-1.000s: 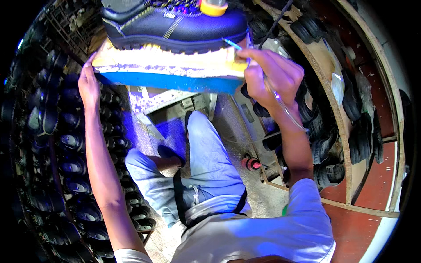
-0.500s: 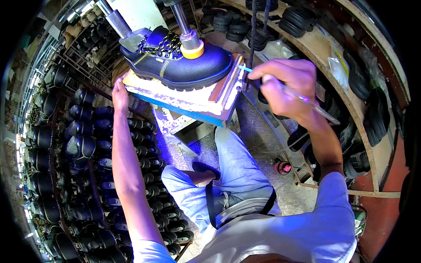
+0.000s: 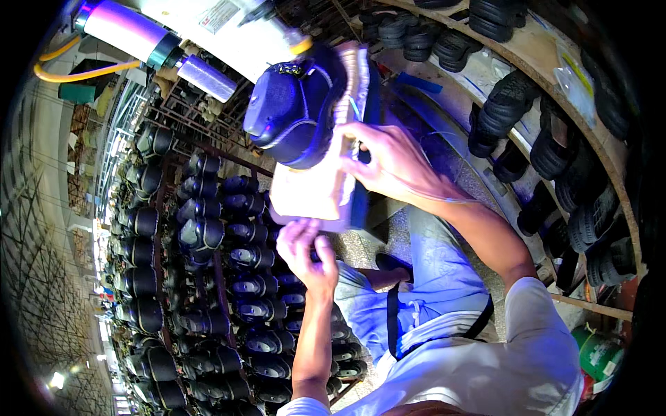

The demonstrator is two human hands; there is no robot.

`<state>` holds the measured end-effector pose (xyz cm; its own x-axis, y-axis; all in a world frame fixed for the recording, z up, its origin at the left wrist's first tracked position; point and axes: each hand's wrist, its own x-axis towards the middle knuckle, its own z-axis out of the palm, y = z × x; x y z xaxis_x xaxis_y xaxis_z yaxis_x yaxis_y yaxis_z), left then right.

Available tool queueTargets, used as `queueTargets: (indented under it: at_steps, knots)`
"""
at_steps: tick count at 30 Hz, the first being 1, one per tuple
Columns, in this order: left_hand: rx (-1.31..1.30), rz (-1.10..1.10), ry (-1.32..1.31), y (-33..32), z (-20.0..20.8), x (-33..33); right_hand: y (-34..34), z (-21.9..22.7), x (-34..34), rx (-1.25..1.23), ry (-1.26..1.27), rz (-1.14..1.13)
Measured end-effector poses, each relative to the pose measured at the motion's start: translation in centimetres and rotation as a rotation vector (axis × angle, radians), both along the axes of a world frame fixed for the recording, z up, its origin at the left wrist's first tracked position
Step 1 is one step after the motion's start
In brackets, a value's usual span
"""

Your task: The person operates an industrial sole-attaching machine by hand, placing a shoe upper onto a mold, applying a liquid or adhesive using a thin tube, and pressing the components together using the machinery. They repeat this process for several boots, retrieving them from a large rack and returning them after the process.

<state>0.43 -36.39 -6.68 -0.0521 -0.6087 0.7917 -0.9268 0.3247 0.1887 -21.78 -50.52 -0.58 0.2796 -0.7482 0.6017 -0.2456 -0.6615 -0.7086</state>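
A black safety shoe (image 3: 284,114) rests on a turning platform (image 3: 305,197) with a pale, worn top, its rounded heel toward me. My left hand (image 3: 309,260) is at the platform's near edge, fingertips touching it and the thumb apart. Beside the shoe, over the platform's right side, my right hand (image 3: 388,159) is closed around a slim pen-like tool (image 3: 355,109). The tool's blue tip points toward the shoe's sole edge; most of its shaft is hidden by my fingers. A yellow-ringed press rod (image 3: 300,45) stands behind the shoe.
A metal cylinder (image 3: 125,31) with a yellow hose juts in at upper left. Racks of black shoe uppers (image 3: 201,236) fill the left. Shelving on the right holds black soles (image 3: 510,97). A green container (image 3: 598,353) stands at lower right.
The platform and shoe have turned, so the heel now faces me instead of the side. My left hand has come nearer and rightward in view; my right hand still holds the tool. The view has shifted.
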Motion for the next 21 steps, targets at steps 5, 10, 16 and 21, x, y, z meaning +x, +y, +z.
queueTargets:
  at_steps: [5,10,16,21]
  knots:
    - [-0.035,-0.105,0.091,-7.6,7.7,-0.5,-1.5,0.1,0.3,-0.075,0.163,-0.211]
    - [0.567,-0.135,0.135,-19.6,16.9,4.1,-7.7,1.3,-0.2,0.08,0.181,-0.219]
    - [0.491,-0.254,0.299,-19.7,16.2,1.2,-13.4,1.9,-2.8,0.215,0.129,0.202]
    - [0.076,-0.351,0.517,-15.1,15.7,-1.1,-14.1,0.6,-1.9,0.109,0.09,0.176]
